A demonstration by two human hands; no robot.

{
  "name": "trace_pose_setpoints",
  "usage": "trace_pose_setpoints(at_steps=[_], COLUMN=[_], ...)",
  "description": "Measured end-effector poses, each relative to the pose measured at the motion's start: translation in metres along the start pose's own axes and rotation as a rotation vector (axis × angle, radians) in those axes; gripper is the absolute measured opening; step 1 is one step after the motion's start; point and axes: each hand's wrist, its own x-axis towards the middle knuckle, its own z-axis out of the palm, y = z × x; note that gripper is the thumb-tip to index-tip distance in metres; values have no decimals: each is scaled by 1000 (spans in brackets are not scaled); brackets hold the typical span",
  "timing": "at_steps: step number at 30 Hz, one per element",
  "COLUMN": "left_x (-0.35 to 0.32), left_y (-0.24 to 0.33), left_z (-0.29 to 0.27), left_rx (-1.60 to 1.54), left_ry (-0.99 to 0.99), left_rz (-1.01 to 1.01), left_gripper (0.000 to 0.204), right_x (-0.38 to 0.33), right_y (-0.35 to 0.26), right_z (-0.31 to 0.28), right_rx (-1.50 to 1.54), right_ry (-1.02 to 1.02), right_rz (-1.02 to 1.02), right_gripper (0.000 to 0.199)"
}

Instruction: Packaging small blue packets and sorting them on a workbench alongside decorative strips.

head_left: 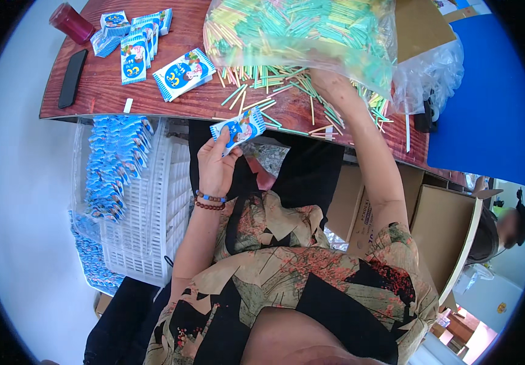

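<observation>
My left hand [217, 163] holds a small blue and white packet [238, 129] up in front of the table edge, thumb and fingers pinched on its lower end; a bead bracelet sits on that wrist. My right hand [329, 84] reaches forward to the table, its fingers among a pile of thin green, yellow and pink sticks [280, 85], partly under a clear plastic bag [299, 30] full of the same sticks. Whether the right fingers grip any sticks is hidden.
Several more blue packets [134, 42] lie on the brown wooden table [104, 91] at the far left, with a black phone [72, 78] and a red cup [70, 22]. A white plastic basket [153, 207] with strips of packets stands at my left. Cardboard boxes [445, 231] are at my right.
</observation>
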Motion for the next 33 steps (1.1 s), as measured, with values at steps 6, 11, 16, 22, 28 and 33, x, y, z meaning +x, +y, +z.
trace_pose_setpoints(at_steps=[6, 11, 16, 22, 28, 33], left_x=[0, -1, 0, -1, 0, -1], left_y=[1, 0, -1, -2, 0, -1], left_z=[-4, -2, -1, 0, -6, -4], left_rx=[-1, 9, 13, 0, -17, -9], left_ry=[11, 18, 0, 0, 5, -3], left_rz=[8, 27, 21, 5, 5, 7], left_gripper=[15, 15, 15, 14, 14, 14], right_x=[-7, -15, 4, 8, -3, -10], right_y=[-11, -14, -24, -26, -16, -21], right_z=[-32, -24, -16, 11, -12, -20], right_rx=[-148, 199, -19, -59, 375, 681], right_ry=[-207, 18, -70, 84, -137, -111], right_rz=[-58, -23, -30, -109, 71, 197], right_gripper=[29, 32, 25, 22, 33, 36])
